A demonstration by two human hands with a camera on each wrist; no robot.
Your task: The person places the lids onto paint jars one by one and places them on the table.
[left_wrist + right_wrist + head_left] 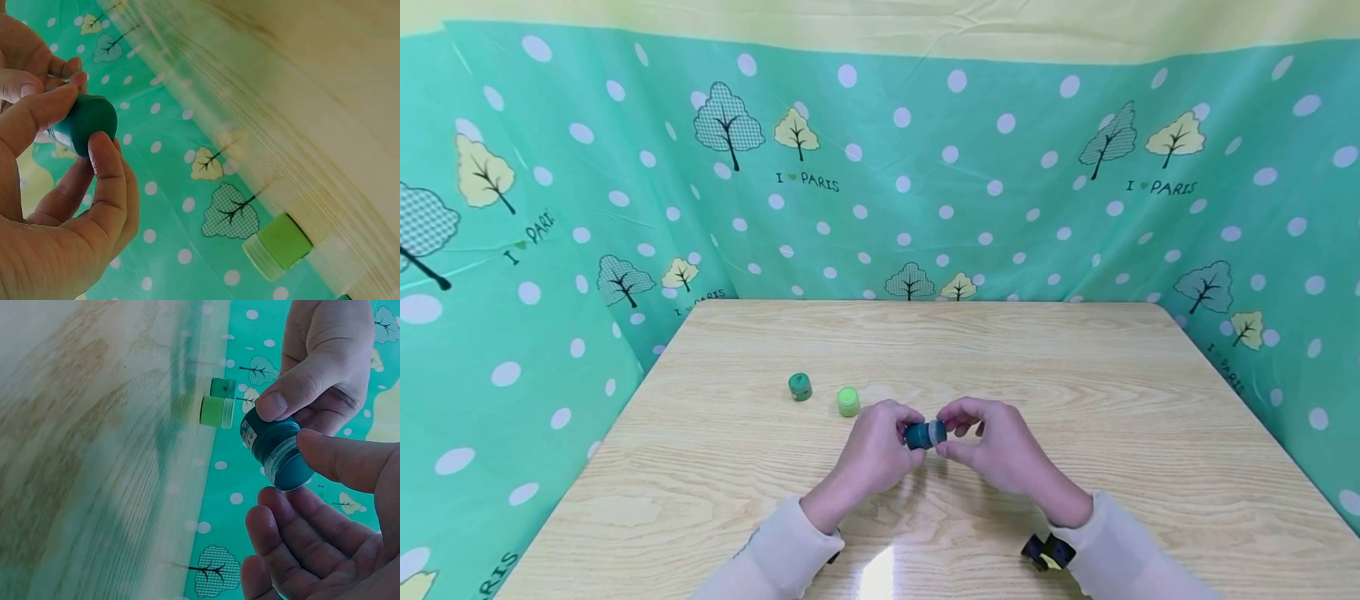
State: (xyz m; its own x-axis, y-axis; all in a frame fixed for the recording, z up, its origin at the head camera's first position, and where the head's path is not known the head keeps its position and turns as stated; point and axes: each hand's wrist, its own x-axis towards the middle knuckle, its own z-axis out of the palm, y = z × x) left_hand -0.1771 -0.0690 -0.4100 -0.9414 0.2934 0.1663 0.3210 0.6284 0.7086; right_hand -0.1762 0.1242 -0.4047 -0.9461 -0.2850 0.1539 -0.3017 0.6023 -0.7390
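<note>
Over the middle of the table, my left hand (880,442) holds a small dark teal paint jar (917,436) tilted sideways, thumb and fingertips pinching its body. The jar's clear-rimmed end (284,462) points toward my right hand (996,442). My right thumb presses one side of that end while the fingertips meet its other side; the remaining fingers are bent loosely. From the left wrist view, the rounded teal base (94,122) shows between the left fingers. A label patch is visible on the jar's side in the right wrist view.
Left of the hands, a light green jar (848,402) stands on the wooden table (1037,358). A darker green jar (800,387) stands farther left. A teal dotted cloth (880,200) with printed trees hangs behind the table and along its sides.
</note>
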